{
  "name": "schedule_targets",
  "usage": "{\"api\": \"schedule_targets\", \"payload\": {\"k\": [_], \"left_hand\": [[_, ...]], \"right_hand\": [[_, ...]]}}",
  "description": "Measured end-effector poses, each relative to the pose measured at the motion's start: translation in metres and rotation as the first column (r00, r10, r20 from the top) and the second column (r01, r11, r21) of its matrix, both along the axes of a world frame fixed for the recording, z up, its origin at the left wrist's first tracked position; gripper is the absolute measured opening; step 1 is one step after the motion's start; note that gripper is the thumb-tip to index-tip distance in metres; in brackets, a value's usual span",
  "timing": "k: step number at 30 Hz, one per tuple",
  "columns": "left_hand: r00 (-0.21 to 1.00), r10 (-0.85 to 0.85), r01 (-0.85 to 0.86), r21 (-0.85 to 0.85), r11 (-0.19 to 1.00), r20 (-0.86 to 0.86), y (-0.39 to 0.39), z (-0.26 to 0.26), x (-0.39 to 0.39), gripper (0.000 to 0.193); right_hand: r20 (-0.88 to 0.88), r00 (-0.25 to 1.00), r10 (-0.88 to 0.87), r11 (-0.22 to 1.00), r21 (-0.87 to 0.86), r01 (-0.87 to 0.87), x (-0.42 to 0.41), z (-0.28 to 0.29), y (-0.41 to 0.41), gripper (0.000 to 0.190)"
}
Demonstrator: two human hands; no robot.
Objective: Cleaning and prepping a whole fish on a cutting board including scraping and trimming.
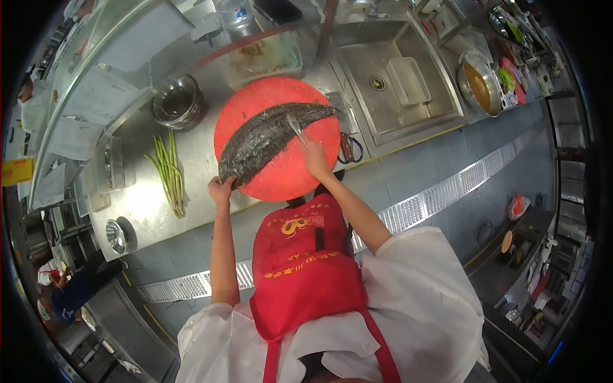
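Observation:
A large dark fish (261,139) lies slantwise across a round red cutting board (282,177), its tail towards the upper right. My left hand (221,188) grips the fish's lower left end, thumb on top. In my right hand (314,158) is a small metal tool (294,125), perhaps a scraper or a knife; its tip lies over the fish's side near the tail half. Whether the tip touches the skin I cannot tell.
Green stalks (168,177) and stacked steel bowls (177,103) stand left of the board. A plastic tub (263,60) is behind it. Scissors (351,148) and a steel sink (368,110) lie to the right. A small metal bowl (116,236) sits near the counter's left edge.

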State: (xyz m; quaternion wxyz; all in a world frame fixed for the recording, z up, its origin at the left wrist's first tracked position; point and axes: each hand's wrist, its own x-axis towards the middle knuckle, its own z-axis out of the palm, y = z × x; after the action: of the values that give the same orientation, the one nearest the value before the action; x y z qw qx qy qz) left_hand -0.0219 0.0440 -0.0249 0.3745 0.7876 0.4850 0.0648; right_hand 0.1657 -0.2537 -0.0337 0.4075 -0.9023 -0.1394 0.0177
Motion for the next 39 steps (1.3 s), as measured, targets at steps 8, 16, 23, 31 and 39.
{"api": "schedule_targets", "payload": {"k": [8,16,23,31,39], "left_hand": [[0.998,0.044,-0.041,-0.047,0.998,0.047,-0.003,-0.003,-0.004,0.034],[0.999,0.027,-0.026,-0.031,0.999,0.035,-0.004,0.002,0.000,0.035],[0.998,0.042,-0.040,-0.045,0.998,0.050,-0.002,-0.005,-0.002,0.035],[1.000,-0.014,0.014,0.012,1.000,0.026,0.000,-0.007,0.000,0.037],[0.995,0.040,-0.033,-0.074,0.997,0.095,-0.003,-0.011,-0.005,0.034]], "right_hand": [[-0.106,0.994,0.009,1.000,0.000,-0.009,-0.001,0.021,0.009,0.040],[-0.154,0.986,0.065,0.996,-0.054,-0.074,0.014,0.013,0.013,0.044],[-0.113,0.993,0.011,1.000,-0.008,-0.012,0.011,0.028,0.008,0.047],[-0.181,0.982,-0.052,0.999,-0.001,0.052,0.013,-0.004,0.004,0.046],[-0.162,0.963,-0.214,0.977,-0.012,0.215,0.006,0.006,-0.017,0.043]]}}
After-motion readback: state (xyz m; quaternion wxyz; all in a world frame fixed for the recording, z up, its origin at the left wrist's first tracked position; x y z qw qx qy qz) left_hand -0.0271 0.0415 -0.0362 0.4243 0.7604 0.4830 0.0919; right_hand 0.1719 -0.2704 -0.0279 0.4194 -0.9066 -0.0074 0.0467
